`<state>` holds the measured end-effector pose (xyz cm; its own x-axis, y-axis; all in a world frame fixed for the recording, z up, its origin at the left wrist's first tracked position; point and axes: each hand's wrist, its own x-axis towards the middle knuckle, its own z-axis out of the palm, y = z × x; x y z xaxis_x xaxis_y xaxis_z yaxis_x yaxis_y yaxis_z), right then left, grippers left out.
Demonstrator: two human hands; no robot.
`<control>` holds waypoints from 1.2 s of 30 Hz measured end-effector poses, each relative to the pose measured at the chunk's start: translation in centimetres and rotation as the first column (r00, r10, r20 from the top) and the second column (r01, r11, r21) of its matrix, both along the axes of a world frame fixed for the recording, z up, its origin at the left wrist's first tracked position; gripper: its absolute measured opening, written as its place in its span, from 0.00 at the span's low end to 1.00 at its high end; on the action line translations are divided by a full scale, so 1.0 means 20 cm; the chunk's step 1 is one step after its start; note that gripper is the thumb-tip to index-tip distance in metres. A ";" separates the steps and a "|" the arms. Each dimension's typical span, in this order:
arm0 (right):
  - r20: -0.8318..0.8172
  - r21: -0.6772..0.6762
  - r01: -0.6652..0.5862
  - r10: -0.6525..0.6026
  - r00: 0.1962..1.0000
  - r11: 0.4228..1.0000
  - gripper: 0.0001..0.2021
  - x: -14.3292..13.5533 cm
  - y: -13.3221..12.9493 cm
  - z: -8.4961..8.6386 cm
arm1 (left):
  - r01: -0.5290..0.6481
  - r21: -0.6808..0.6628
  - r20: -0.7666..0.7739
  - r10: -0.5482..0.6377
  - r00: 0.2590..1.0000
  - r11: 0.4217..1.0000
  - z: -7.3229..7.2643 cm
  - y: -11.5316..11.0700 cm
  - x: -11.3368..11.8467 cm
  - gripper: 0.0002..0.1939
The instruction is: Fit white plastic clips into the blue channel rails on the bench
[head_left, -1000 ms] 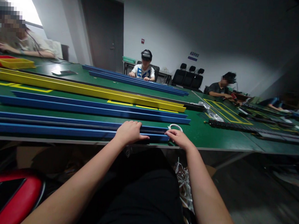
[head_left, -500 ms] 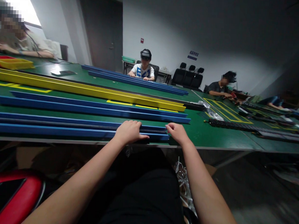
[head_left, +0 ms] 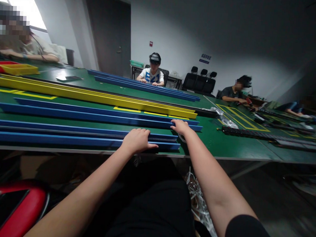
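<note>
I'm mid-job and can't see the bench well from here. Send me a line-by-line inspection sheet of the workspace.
Surface: green table, with yellow line markings.
Job's things: near blue channel along the front edge; second blue channel behind it; yellow channel beyond.
Clutter: white ring, partly hidden; crumpled plastic; black strips at right; yellow tray at far left.
Hands: left hand on the near channel; right hand at the second channel's right end, contact unclear.
Cables: nothing seen near the hands.
Surroundings: co-workers seated around; dark door; black chairs.
</note>
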<state>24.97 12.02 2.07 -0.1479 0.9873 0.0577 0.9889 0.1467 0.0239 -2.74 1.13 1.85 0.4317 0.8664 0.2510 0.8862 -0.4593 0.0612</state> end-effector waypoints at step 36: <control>0.014 0.196 -0.138 0.138 0.990 0.971 0.23 0.03 -0.15 -0.08 | 0.020 0.039 -0.002 -0.019 1.000 0.999 -0.01 0.00 -0.01 0.39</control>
<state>25.64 9.12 0.52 -0.2819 0.9269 0.2477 0.9594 0.2740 0.0665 -2.84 1.21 1.68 0.4489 0.8474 0.2836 0.8771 -0.4785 0.0414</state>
